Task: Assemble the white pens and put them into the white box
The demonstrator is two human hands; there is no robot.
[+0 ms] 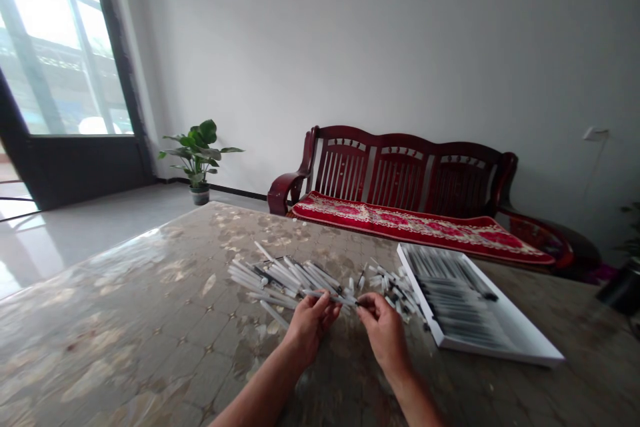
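Between my two hands a slim whitish pen (330,296) lies roughly level, its dark end toward the right. My left hand (313,320) is closed around the pen's barrel. The fingertips of my right hand (381,321) pinch its dark end; whether a separate small part is there I cannot make out. Just beyond my left hand is a loose pile of white pen barrels (280,277). Past my right hand lies a heap of small white and black pen parts (393,283). A white tray (525,340) to the right holds rows of pens (455,300) with dark ends.
The table (150,333) has a patterned, shiny cover. Behind it stands a dark red wooden bench (400,167) with a red patterned runner (410,221). A potted plant (200,153) is on the floor at the left, near a glazed door (75,80). Another dark pot (620,290) shows at the right edge.
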